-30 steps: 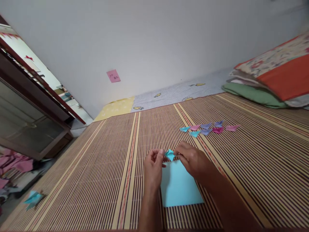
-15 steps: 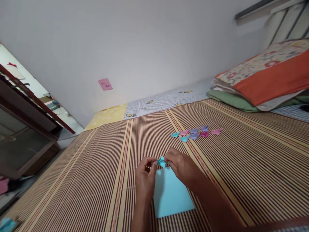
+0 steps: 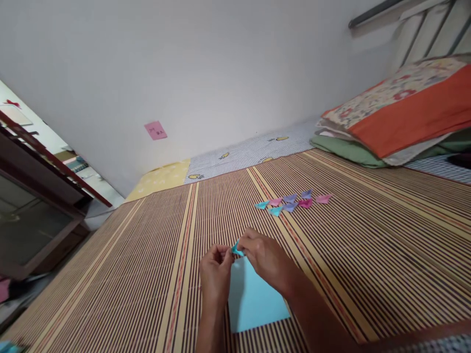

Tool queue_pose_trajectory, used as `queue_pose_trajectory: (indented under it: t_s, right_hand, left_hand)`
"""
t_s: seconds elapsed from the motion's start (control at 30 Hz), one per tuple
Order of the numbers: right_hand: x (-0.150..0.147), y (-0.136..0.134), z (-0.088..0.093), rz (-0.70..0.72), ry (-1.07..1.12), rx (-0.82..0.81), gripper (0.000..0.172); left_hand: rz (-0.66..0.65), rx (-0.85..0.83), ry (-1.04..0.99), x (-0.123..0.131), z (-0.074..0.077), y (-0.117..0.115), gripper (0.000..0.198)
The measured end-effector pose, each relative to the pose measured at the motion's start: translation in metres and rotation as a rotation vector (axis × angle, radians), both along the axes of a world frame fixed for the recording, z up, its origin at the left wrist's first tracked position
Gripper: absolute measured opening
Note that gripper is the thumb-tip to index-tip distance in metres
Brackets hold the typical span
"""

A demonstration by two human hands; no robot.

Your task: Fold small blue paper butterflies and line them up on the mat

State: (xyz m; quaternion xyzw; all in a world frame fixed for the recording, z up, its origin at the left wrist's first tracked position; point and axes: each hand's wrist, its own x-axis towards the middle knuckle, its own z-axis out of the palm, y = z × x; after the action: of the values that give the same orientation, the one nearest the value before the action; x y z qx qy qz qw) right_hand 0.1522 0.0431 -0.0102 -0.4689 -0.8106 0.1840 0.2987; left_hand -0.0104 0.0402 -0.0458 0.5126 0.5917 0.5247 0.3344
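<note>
A small folded piece of turquoise paper [image 3: 237, 249] is held between my two hands, its edges partly covered by fingers. My left hand [image 3: 217, 267] pinches its left end between thumb and fingertips. From the right, my right hand [image 3: 264, 255] closes its fingers on the other end and hides much of it. Directly below lies a flat light-blue sheet of paper [image 3: 255, 301] on the striped mat [image 3: 147, 274]. Farther off, several small folded paper shapes sit in two rows, among them a turquoise one [image 3: 275, 211], a magenta one [image 3: 305, 203] and a pink one [image 3: 324, 198].
Folded bedding with a floral and orange cover [image 3: 401, 108] is piled at the right. A pink note [image 3: 155, 130] sticks to the white wall [image 3: 221, 63]. A glass-fronted cabinet [image 3: 33, 225] stands beyond the mat's left edge.
The right hand has shifted over the folded paper, covering more of it. Both hands keep hold of it. The whole view has moved slightly, so everything sits a little farther left.
</note>
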Motion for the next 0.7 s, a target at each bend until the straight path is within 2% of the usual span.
queue_pose_trajectory:
  t_s: [0.1, 0.2, 0.3, 0.4, 0.5, 0.6, 0.7]
  right_hand:
    - [0.004, -0.001, 0.002, 0.010, 0.110, 0.018, 0.024]
    - [0.014, 0.002, 0.003, -0.073, 0.254, 0.052, 0.023]
    - [0.031, 0.011, -0.001, -0.241, 0.449, 0.123, 0.014]
    - [0.052, 0.020, -0.007, -0.498, 0.814, 0.164, 0.007]
    - [0.072, 0.025, -0.008, -0.692, 1.195, 0.174, 0.010]
    - [0.083, 0.024, -0.004, -0.699, 1.482, 0.191, 0.011]
    - [0.086, 0.022, -0.001, -0.653, 1.574, 0.183, 0.011]
  left_hand:
    - [0.024, -0.007, 0.011, 0.000, -0.004, 0.001, 0.024]
    - [0.034, -0.009, 0.036, 0.000, -0.008, 0.004, 0.021]
    - [0.044, -0.015, 0.073, 0.001, -0.009, 0.013, 0.017]
    - [0.028, -0.029, 0.095, 0.006, -0.008, 0.027, 0.015]
    - [0.002, -0.058, 0.111, 0.017, -0.007, 0.047, 0.018]
    - [-0.040, -0.112, 0.140, 0.035, -0.007, 0.069, 0.018]
    - [-0.088, -0.180, 0.185, 0.054, -0.010, 0.093, 0.013]
